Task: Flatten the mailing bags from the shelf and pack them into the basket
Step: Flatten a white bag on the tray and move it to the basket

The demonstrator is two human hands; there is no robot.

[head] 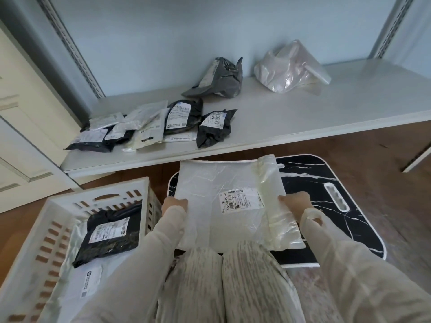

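A large white mailing bag (224, 183) with a printed label lies spread over the black marble-patterned board (326, 173). My left hand (173, 203) grips its left edge and my right hand (296, 202) grips its right edge, where a flap is folded over. The white slotted basket (30, 241) stands at the lower left and holds a black mailing bag (109, 236) lying on white ones. On the white shelf (303, 117) lies a pile of black and white mailing bags (144, 127), with a crumpled grey bag (219, 78) behind them.
A crumpled clear plastic bag (289, 66) sits at the back right of the shelf. A cream door (21, 127) is on the left. My knees (224, 276) are at the near edge of the board. Wooden floor surrounds the board and basket.
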